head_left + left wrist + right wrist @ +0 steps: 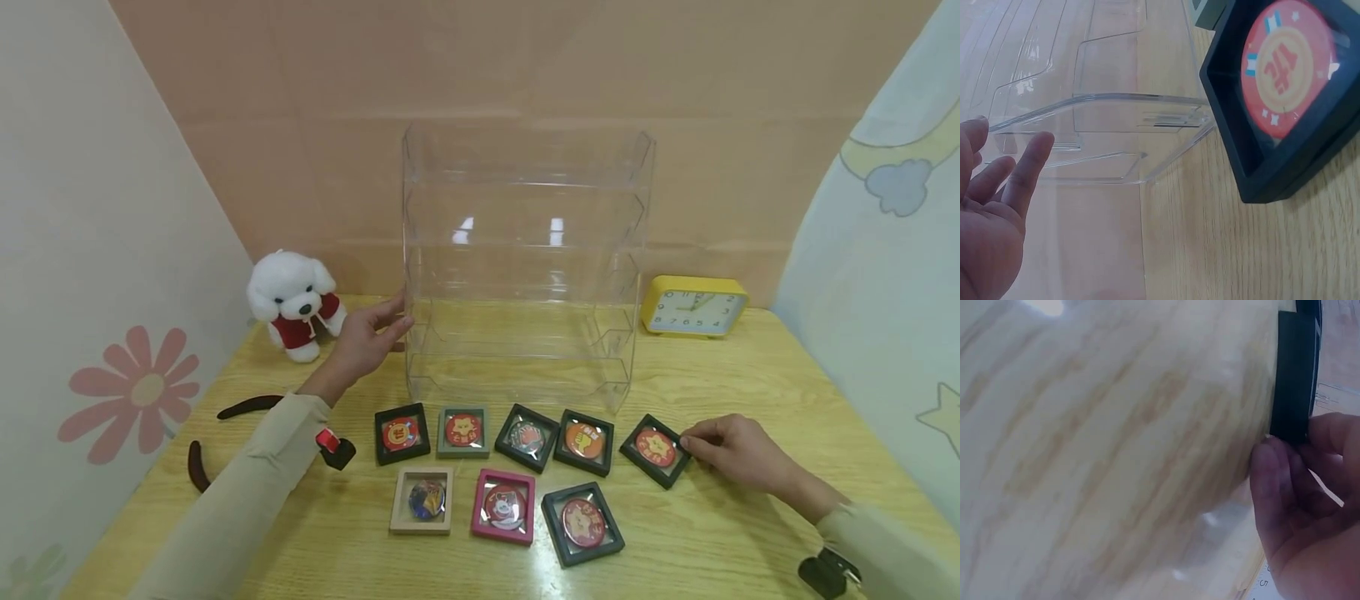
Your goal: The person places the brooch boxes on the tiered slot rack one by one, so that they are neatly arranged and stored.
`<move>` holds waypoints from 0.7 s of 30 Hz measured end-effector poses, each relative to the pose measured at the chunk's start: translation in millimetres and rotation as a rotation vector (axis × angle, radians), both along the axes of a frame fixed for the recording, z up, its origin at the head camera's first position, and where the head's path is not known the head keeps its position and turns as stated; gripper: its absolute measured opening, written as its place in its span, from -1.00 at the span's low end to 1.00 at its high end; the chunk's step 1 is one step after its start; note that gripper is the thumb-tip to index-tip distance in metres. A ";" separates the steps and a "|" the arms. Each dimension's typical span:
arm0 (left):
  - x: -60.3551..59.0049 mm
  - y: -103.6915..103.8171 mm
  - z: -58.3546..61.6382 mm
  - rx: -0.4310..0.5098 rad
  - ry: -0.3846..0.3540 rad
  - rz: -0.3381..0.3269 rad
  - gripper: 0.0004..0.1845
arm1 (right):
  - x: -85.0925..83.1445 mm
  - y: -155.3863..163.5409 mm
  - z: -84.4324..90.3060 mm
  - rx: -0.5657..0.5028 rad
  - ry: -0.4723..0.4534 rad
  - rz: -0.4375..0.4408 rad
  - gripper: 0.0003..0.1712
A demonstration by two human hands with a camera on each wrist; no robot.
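Note:
A clear acrylic tiered rack [525,267] stands at the back middle of the wooden table [750,375]. My left hand [386,327] has straight fingers that touch the rack's left side wall; the left wrist view shows the left hand [1004,187] beside the clear rack [1110,125]. Several small square frames with round badges lie in two rows in front of the rack. My right hand [688,443] pinches the right corner of the rightmost black frame [654,450], which lies flat. In the right wrist view its fingers [1272,481] curl on the black frame's edge [1291,381].
A white plush dog [296,304] sits left of the rack and a yellow clock [693,307] right of it. Two brown curved pieces [247,406] lie at the left. A pink frame [504,506] and a beige frame [423,499] lie in the front row. Panels wall in three sides.

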State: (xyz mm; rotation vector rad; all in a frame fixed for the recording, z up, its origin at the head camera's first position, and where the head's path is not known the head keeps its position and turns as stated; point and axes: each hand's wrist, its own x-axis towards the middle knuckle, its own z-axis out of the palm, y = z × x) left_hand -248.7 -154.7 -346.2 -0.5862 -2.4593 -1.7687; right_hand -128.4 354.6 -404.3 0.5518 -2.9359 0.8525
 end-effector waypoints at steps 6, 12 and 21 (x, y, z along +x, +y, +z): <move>-1.0 -0.8 -6.0 0.031 0.005 -0.007 -0.49 | 0.1 2.7 -3.9 0.054 0.195 -0.002 -0.92; 0.7 -1.9 -8.3 0.040 0.010 -0.003 -0.50 | 0.1 7.1 -0.6 0.078 0.308 -0.036 -0.94; 1.4 -2.1 -7.9 0.025 0.010 -0.004 -0.49 | -1.1 15.3 8.6 -0.045 0.206 -0.141 -0.92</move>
